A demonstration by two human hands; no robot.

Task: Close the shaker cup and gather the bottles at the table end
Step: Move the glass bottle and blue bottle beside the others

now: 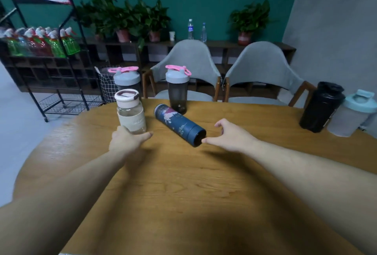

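Note:
A dark blue patterned flask (179, 124) lies on its side mid-table. My right hand (228, 135) is spread open just right of its dark cap end, thumb tip touching the cap. My left hand (127, 142) sits at the base of a clear glass bottle (130, 112) with a cream sleeve and pale lid, fingers apart, touching but not wrapped round it. Two smoky shaker cups with grey lids and pink flip caps stand at the far edge, one (177, 89) centre and one (126, 80) behind the glass bottle. A black shaker (321, 107) and a frosted shaker with a teal lid (352, 113) stand far right.
The wooden table (183, 183) has a rounded left end. Two grey chairs (189, 67) stand behind the far edge. A black metal rack (40, 46) with coloured bottles is at the left, and a low shelf with potted plants runs along the green wall.

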